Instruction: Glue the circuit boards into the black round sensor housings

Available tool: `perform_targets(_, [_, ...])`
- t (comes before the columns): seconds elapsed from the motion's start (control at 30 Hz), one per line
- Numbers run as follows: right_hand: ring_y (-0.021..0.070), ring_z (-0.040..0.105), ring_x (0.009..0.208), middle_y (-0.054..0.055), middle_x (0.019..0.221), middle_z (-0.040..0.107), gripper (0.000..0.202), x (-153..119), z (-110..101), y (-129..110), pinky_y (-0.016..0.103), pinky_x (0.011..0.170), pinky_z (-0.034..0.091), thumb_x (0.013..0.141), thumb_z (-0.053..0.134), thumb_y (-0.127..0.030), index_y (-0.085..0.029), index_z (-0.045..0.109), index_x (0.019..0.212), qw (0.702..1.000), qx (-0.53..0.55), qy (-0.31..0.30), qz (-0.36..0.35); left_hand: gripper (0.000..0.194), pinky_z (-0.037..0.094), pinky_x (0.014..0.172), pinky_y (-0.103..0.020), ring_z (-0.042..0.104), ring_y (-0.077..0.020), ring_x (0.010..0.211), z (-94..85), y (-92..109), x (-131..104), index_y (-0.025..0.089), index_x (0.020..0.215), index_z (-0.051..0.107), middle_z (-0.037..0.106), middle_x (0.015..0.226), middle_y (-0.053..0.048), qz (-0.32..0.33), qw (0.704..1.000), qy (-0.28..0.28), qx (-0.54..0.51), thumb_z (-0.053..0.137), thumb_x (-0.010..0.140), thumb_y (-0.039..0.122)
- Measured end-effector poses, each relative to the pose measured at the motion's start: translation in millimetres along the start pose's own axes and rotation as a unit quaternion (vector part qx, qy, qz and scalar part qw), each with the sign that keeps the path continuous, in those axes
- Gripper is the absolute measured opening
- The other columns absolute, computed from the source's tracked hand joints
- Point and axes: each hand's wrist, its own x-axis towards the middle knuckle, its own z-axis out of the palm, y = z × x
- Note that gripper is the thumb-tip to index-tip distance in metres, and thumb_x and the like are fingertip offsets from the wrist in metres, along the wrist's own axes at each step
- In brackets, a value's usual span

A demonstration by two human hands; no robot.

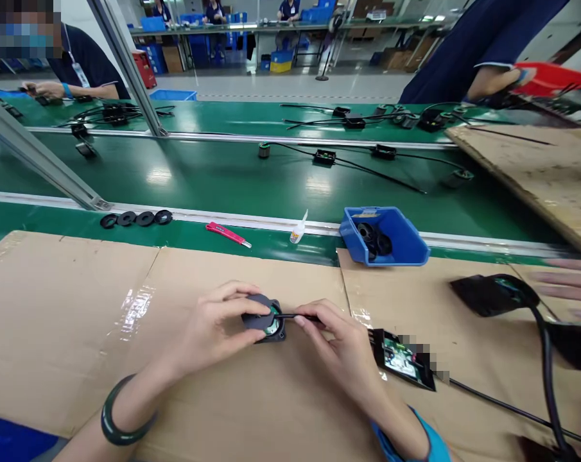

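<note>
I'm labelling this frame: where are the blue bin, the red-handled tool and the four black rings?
blue bin [406,240]: head view, inner right wall.
red-handled tool [225,232]: head view, middle of handle.
black rings [136,219]: head view, middle of the row.

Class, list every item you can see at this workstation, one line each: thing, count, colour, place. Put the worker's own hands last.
round part: 1, black with green inside, on the cardboard between both hands
thin tool: 1, black, tip at the round part
cardboard sheet: several, brown, covering the bench
rings: 4, black, in a row by the belt rail
cutter: 1, red, beside the rail
small tube: 1, white, beside the rail
bin: 1, blue, holding black rings
open box: 1, black, circuit board inside, right of the hands
conveyor belt: 1, green, carrying cabled black units
left hand: holds the round part
right hand: grips the thin tool
</note>
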Motion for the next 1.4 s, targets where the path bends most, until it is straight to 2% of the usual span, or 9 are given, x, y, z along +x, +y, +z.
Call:
perform_targets(0.27, [0.0119, 0.068, 0.072, 0.001, 0.082, 0.069, 0.011, 2, -1, 0, 0.019, 0.062, 0.054, 0.093, 0.059, -0.013, -0.021, 0.067, 0.093, 1.000, 0.021, 0.010, 0.000, 0.011, 0.061, 0.086, -0.034, 0.069, -0.0212, 0.105, 6.9, 1, -5, 0.017, 0.100, 0.074, 0.069, 0.118, -0.015, 0.085, 0.990, 0.013, 0.108, 0.067, 0.092, 0.019])
perform_targets(0.57, [0.0145, 0.070, 0.070, 0.004, 0.081, 0.070, 0.014, 2, -2, -4, 0.021, 0.060, 0.057, 0.092, 0.058, -0.010, -0.021, 0.067, 0.092, 0.999, 0.029, 0.025, -0.027, 0.014, 0.062, 0.083, -0.039, 0.065, -0.0225, 0.103, 14.8, -1, -3, 0.020, 0.101, 0.076, 0.068, 0.119, -0.014, 0.085, 0.991, 0.011, 0.104, 0.068, 0.091, 0.018])
perform_targets(0.8, [0.0143, 0.069, 0.072, 0.004, 0.081, 0.070, 0.015, 3, -3, -4, 0.021, 0.061, 0.057, 0.091, 0.058, -0.009, -0.020, 0.067, 0.092, 0.999, 0.022, 0.025, -0.029, 0.013, 0.062, 0.080, -0.036, 0.061, -0.0221, 0.101, 16.4, 2, -2, 0.018, 0.099, 0.076, 0.069, 0.116, -0.015, 0.082, 0.990, -0.010, 0.116, 0.068, 0.090, 0.013])
perform_targets(1.07, [0.0137, 0.069, 0.071, 0.004, 0.081, 0.069, 0.015, 2, -3, -3, 0.021, 0.061, 0.056, 0.091, 0.058, -0.008, -0.020, 0.067, 0.092, 0.999, 0.024, 0.033, -0.024, 0.013, 0.061, 0.081, -0.034, 0.059, -0.0227, 0.105, 13.7, 4, 3, 0.020, 0.101, 0.073, 0.069, 0.114, -0.011, 0.081, 0.982, -0.041, 0.165, 0.063, 0.094, 0.019])
perform_targets(1.17, [0.0140, 0.069, 0.072, 0.004, 0.082, 0.069, 0.015, 2, -2, -3, 0.021, 0.062, 0.057, 0.091, 0.058, -0.008, -0.020, 0.067, 0.093, 0.999, 0.025, 0.037, -0.023, 0.013, 0.061, 0.083, -0.040, 0.059, -0.0249, 0.106, 17.1, 6, 4, 0.019, 0.098, 0.071, 0.070, 0.112, -0.011, 0.111, 0.967, -0.033, 0.229, 0.058, 0.096, 0.019])
perform_targets(1.27, [0.0145, 0.069, 0.072, 0.004, 0.082, 0.069, 0.015, 2, -3, -3, 0.022, 0.062, 0.058, 0.092, 0.058, -0.009, -0.020, 0.068, 0.094, 0.999, 0.020, 0.043, -0.023, 0.013, 0.058, 0.092, -0.049, 0.061, -0.0256, 0.104, 22.7, 8, 5, 0.019, 0.096, 0.068, 0.070, 0.108, -0.010, 0.135, 0.949, -0.025, 0.284, 0.056, 0.096, 0.016])
perform_targets(1.4, [0.0155, 0.069, 0.073, 0.005, 0.083, 0.070, 0.016, 0, -4, -2, 0.024, 0.063, 0.059, 0.092, 0.057, -0.009, -0.021, 0.068, 0.096, 0.999, 0.006, 0.043, -0.031, 0.012, 0.052, 0.100, -0.057, 0.062, -0.0281, 0.106, 29.5, 7, 5, 0.018, 0.094, 0.066, 0.068, 0.106, -0.011, 0.128, 0.944, -0.060, 0.297, 0.057, 0.095, 0.026])
